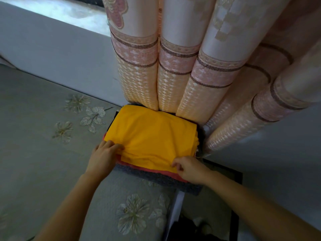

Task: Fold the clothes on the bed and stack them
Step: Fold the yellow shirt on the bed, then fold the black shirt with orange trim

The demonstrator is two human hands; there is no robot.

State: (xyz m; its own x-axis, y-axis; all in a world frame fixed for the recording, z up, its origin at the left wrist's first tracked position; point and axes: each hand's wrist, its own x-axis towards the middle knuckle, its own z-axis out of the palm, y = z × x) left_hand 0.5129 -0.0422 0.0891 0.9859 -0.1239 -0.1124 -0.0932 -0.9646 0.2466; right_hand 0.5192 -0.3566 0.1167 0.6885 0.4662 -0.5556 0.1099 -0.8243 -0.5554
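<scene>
Both grips, left hand [106,154] and right hand [190,168], pinch the yellow garment [152,134]; an uneven tug could slide the stack [156,178] off the bed [43,153]!

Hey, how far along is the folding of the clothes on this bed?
Looks nearly done: a dark grey garment and a red garment lie folded in a stack at the corner of the bed. In hand: the folded yellow garment on top, left hand and right hand holding its near edge. No other loose clothes show on the bed in this view.
</scene>
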